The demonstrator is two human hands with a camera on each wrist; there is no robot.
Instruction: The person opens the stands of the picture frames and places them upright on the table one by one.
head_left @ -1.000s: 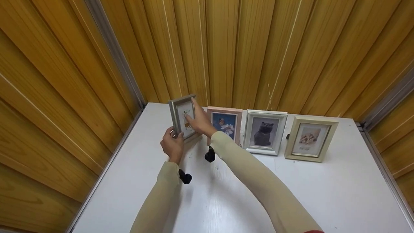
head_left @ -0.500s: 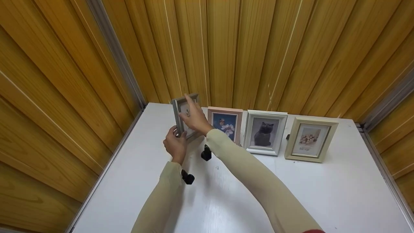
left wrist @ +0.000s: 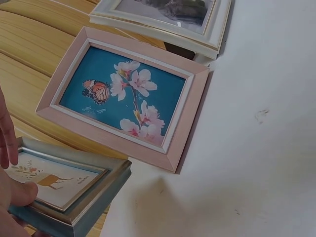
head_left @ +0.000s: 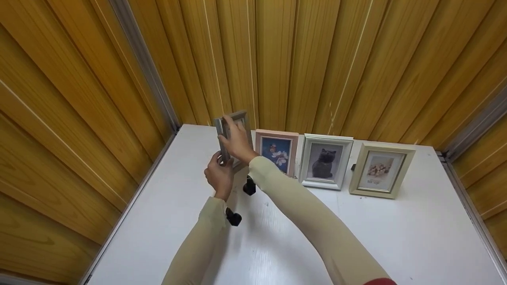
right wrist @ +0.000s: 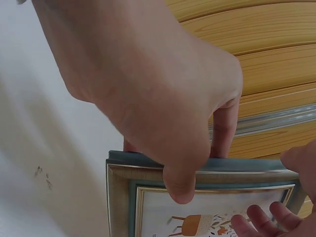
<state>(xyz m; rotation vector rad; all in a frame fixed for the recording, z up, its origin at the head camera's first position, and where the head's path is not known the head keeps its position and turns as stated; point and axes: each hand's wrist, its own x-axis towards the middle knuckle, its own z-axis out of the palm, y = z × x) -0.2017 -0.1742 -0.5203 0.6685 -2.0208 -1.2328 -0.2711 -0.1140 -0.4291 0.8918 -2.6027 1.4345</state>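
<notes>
A silver-grey picture frame (head_left: 239, 114) with a deer drawing stands tilted at the left of the row. My left hand (head_left: 220, 176) holds its lower left side; in the right wrist view the left thumb (right wrist: 180, 185) presses on the front moulding and fingers go behind. Across the front lies my right hand (head_left: 237, 142), its fingers extended over the picture and its thumb at the left edge. From the right wrist, its fingertips (right wrist: 256, 219) appear over the picture. Beside the grey frame stands a pink frame (left wrist: 192, 103) with a butterfly and blossoms.
To the right stand a white frame (head_left: 347, 158) with a grey cat picture and a cream frame (head_left: 404, 170). All are on a white tabletop (head_left: 277, 245). Wood-look panels (head_left: 273, 63) rise behind and at both sides, with metal rails (head_left: 148, 59) at the corners.
The grey frame has shifted slightly right and turned more edge-on, with my left hand moving along. My right hand has slid left across its front, from the right edge to the left edge.
</notes>
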